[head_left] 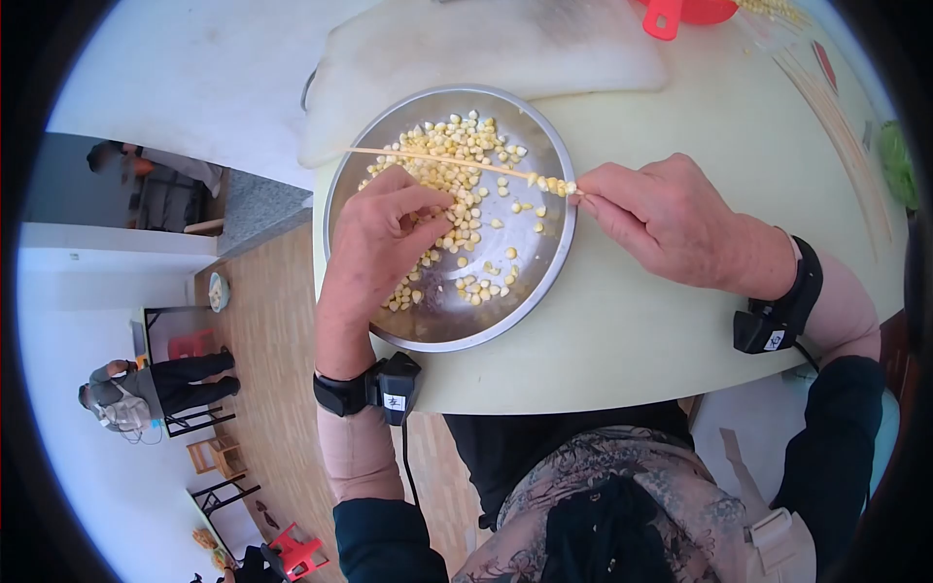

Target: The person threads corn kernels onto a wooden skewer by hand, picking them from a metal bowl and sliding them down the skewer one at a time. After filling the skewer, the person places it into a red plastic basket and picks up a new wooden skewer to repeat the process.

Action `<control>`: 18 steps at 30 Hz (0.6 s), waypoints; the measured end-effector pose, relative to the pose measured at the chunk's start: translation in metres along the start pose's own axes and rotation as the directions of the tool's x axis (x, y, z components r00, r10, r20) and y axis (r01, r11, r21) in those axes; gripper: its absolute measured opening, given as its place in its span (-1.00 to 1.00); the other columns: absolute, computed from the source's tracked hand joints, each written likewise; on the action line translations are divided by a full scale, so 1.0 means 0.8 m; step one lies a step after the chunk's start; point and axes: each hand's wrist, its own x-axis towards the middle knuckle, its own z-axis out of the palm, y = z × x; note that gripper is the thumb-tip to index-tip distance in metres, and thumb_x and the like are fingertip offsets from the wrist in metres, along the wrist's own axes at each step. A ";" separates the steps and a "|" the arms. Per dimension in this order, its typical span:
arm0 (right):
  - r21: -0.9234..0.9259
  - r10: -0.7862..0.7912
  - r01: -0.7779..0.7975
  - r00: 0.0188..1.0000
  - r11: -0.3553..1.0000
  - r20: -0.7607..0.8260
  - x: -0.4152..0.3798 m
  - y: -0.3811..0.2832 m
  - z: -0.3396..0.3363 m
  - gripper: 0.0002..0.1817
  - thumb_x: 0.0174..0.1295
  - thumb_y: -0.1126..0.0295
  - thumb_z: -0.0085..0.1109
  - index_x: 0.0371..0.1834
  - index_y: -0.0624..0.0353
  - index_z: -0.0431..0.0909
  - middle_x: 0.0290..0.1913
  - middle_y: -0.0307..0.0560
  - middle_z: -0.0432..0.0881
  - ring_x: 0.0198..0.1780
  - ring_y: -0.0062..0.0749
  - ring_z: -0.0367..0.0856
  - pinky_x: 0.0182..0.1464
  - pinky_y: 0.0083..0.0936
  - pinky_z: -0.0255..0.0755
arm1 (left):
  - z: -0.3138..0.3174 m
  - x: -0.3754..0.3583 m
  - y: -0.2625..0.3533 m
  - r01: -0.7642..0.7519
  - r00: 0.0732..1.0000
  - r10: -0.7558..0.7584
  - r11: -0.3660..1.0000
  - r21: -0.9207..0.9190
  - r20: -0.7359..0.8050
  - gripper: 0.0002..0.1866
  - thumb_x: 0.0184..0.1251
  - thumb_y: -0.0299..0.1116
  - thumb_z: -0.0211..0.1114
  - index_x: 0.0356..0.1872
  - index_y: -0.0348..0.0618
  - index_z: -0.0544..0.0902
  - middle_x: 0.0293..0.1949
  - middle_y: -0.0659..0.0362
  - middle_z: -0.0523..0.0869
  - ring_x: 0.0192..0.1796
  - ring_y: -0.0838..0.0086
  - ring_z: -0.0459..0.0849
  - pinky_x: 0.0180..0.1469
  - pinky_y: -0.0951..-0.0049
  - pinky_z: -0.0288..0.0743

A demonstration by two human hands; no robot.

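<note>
The pale green table [622,330] has a big metal bowl [457,330], a white board [486,49] and thin sticks [840,136] on it.

Your head camera is looking down at the bowl [532,267] from close above, also catching the floor [282,330] at left.

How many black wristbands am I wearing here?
2. One black wristband is on your left wrist, behind the left hand; another black wristband is on your right wrist, behind the right hand holding the skewer.
</note>
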 end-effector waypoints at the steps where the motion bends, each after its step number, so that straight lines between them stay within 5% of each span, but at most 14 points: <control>1: -0.001 -0.004 0.004 1.000 1.000 0.005 0.000 -0.001 0.000 -0.89 0.25 0.40 0.13 -0.36 0.21 0.49 -0.68 0.03 0.46 -0.63 -0.06 0.49 -0.56 -0.27 0.35 | -0.001 -0.001 0.000 0.001 1.000 -0.001 1.000 -0.011 0.010 -0.73 -0.02 -0.58 0.44 -0.21 -0.21 0.72 -0.44 0.23 0.55 -0.43 0.60 0.49 -0.38 0.61 0.36; 8: 0.021 -0.007 0.007 1.000 1.000 0.006 0.000 -0.001 0.002 -0.90 0.27 0.40 0.12 -0.34 0.19 0.50 -0.68 0.00 0.46 -0.64 -0.12 0.49 -0.57 -0.30 0.34 | 0.006 0.002 0.005 -0.036 0.999 0.036 0.999 -0.006 0.001 -0.74 -0.03 -0.57 0.45 -0.23 -0.22 0.72 -0.45 0.24 0.54 -0.45 0.61 0.47 -0.40 0.61 0.35; 18: 0.058 -0.004 0.002 0.999 0.998 0.036 0.002 -0.001 0.000 -0.93 0.26 0.43 0.12 -0.29 0.18 0.53 -0.66 -0.03 0.48 -0.65 -0.16 0.49 -0.58 -0.33 0.32 | 0.004 -0.002 -0.009 0.030 0.996 -0.049 0.971 -0.236 -0.077 -0.90 0.09 -0.62 0.34 -0.34 -0.26 0.68 -0.43 0.25 0.62 -0.40 0.63 0.56 -0.38 0.62 0.40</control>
